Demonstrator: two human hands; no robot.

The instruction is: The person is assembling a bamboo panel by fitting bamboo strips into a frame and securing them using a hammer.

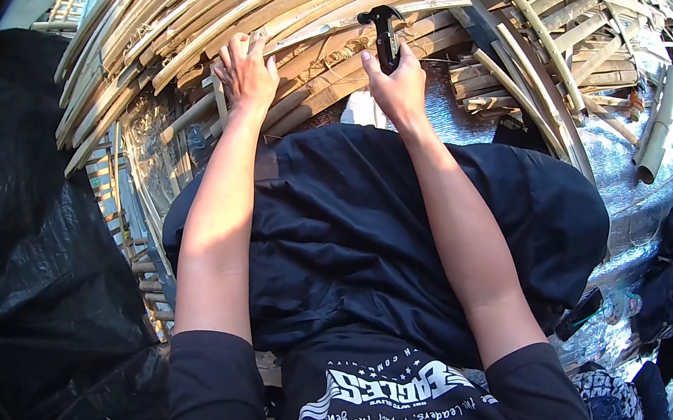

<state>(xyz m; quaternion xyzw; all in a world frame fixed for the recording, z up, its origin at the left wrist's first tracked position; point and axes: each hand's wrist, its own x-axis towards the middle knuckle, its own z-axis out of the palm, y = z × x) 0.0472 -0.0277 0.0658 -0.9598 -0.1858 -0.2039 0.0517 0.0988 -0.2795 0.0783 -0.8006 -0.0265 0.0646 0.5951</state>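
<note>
My left hand (245, 73) presses flat, fingers spread, on the bamboo strips (310, 9); right hand (396, 83) grips the hammer (384, 34), which I judge needs short, square blows.

Both of my bare forearms stretched straight out ahead, roughly parallel and near each other. My left hand (245, 73) lay palm down, fingers spread and pressed flat. My right hand (398, 83) was curled in a closed fist, thumb side up, its wrist held straight.
</note>
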